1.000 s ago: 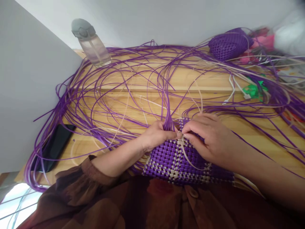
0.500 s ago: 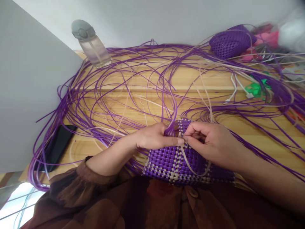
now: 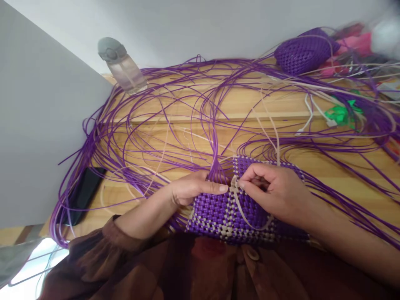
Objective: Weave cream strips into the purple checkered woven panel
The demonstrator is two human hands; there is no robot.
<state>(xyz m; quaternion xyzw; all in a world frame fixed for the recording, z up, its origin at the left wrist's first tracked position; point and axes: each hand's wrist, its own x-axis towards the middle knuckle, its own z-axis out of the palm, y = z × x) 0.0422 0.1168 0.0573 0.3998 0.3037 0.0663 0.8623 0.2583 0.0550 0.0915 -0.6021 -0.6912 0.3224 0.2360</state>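
In the head view, a purple and cream woven piece (image 3: 211, 210) lies against the front of my body. My left hand (image 3: 195, 187) grips its left part, thumb flat on top and fingers hidden underneath. A bunch of purple strips (image 3: 215, 154) rises beside that thumb. At the middle of the weave, my right hand (image 3: 275, 185) is closed in a pinch on a cream strip (image 3: 242, 212), just right of my left thumb tip. The strip hangs in a loop over the weave below my right fingers.
Long purple strips spread over the wooden table (image 3: 250, 102). A clear bottle with a grey lid (image 3: 125, 68) stands at the back left, above a dark phone-like slab (image 3: 83, 193). At the back right sit a purple woven basket (image 3: 304, 52), a white cable (image 3: 309, 110) and green plastic (image 3: 342, 113).
My left thumb has drawn left, away from my right fingertips, uncovering more of the weave. The purple bunch beside it leans less to the right. The whole view has shifted slightly.
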